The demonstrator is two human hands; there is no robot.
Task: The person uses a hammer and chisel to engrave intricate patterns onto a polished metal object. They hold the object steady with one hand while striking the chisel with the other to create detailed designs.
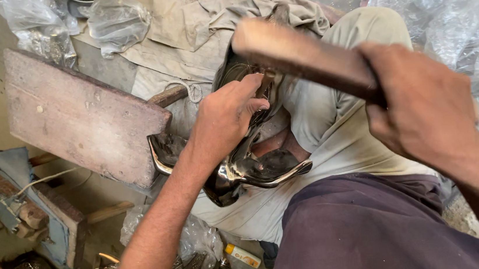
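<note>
The right hand (424,105), nearest, is clenched around a blurred brown wooden mallet handle (302,58) raised over the lap. The left hand (226,115) presses curled fingers onto a shiny curved silver metal piece (243,169) resting on the pale-trousered knee. Left lies a worn reddish wooden board (80,117); farther off, crumpled clear plastic bags (117,20)
</note>
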